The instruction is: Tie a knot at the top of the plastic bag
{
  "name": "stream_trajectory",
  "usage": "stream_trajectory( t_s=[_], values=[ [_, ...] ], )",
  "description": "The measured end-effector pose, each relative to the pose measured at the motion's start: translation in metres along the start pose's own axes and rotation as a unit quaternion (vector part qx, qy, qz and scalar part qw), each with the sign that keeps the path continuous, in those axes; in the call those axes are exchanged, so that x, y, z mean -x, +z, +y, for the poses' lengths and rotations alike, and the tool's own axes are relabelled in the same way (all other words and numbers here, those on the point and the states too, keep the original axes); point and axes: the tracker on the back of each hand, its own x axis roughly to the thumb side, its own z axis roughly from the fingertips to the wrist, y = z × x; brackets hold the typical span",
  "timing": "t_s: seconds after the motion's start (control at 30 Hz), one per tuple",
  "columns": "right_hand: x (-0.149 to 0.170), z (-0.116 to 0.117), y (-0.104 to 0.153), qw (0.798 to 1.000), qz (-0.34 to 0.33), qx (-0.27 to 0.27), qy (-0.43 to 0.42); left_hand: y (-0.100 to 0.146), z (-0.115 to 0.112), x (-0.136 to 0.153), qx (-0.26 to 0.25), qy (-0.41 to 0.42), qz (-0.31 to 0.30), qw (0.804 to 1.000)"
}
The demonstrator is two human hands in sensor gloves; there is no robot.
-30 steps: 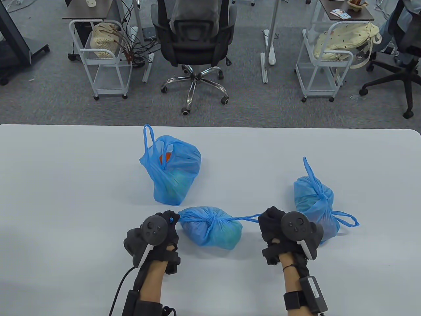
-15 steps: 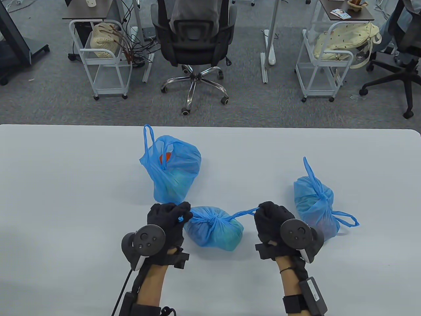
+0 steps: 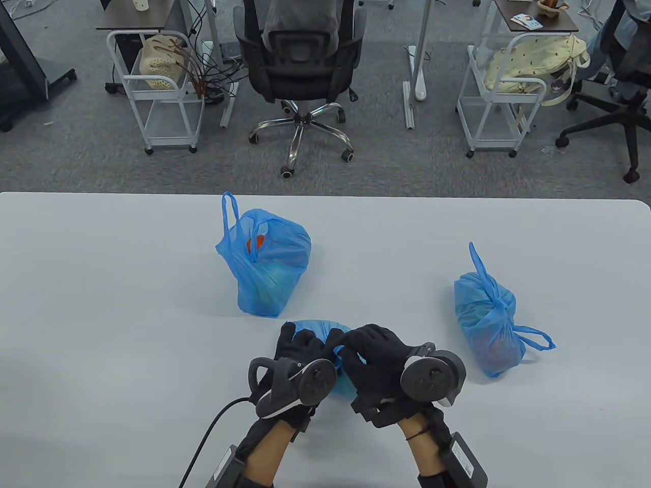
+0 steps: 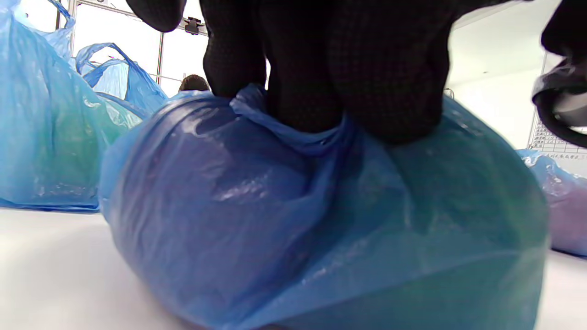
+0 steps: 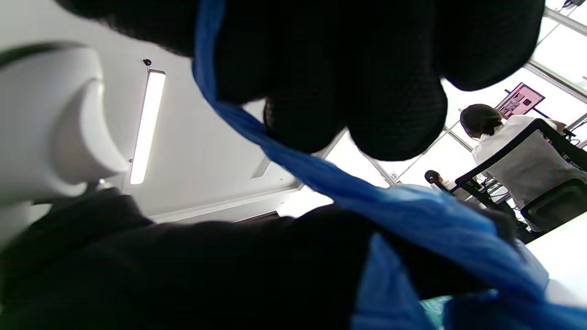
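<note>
The blue plastic bag [image 3: 313, 326] lies on the white table [image 3: 101, 305] near its front edge, mostly covered by both hands. My left hand [image 3: 304, 341] presses down on the bag's bunched top and grips the plastic there; the left wrist view shows the bag [image 4: 321, 220] filling the frame under the fingers [image 4: 302, 68]. My right hand [image 3: 356, 346] is right beside the left, over the bag's top, and pinches a twisted blue handle strip [image 5: 321, 178]. The knot itself is hidden under the gloves.
An untied blue bag [image 3: 267, 264] with upright handles stands behind the hands. A knotted blue bag [image 3: 488, 315] lies to the right. An office chair [image 3: 300, 66] and white carts [image 3: 157, 86] stand beyond the table's far edge.
Both hands held the handles stretched out to either side of the bag. They have come together over the bag's top, and the handles are no longer pulled outward.
</note>
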Motion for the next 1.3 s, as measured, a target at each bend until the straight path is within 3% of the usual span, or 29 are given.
stream_trajectory(
  t_s=[0.17,0.47,0.73,0.8,0.87,1.07,1.17,1.3],
  values=[
    [0.01,-0.008,0.002,0.999,0.009,0.039,-0.037,0.0,0.001,0.003,-0.018,-0.011,0.018,1.0],
    [0.06,-0.033,0.015,0.978,0.131,0.127,-0.099,0.004,0.009,0.002,-0.084,-0.012,0.029,0.996],
    [0.081,-0.037,0.025,0.981,0.166,0.095,-0.016,0.004,0.029,0.026,-0.127,0.051,0.066,0.988],
    [0.077,-0.034,0.022,0.984,0.155,0.084,-0.009,0.001,0.051,0.04,-0.142,0.109,0.09,0.98],
    [0.073,-0.031,0.019,0.986,0.143,0.08,-0.015,0.001,0.084,0.05,-0.16,0.11,0.094,0.977],
    [0.079,-0.031,0.021,0.984,0.153,0.085,0.021,0.021,0.189,0.079,-0.304,0.064,0.139,0.94],
    [0.083,-0.034,0.024,0.982,0.163,0.084,0.04,0.03,0.214,0.096,-0.326,0.04,0.17,0.929],
    [0.086,-0.036,0.025,0.981,0.168,0.088,0.043,0.032,0.217,0.124,-0.32,-0.009,0.215,0.923]
  ],
)
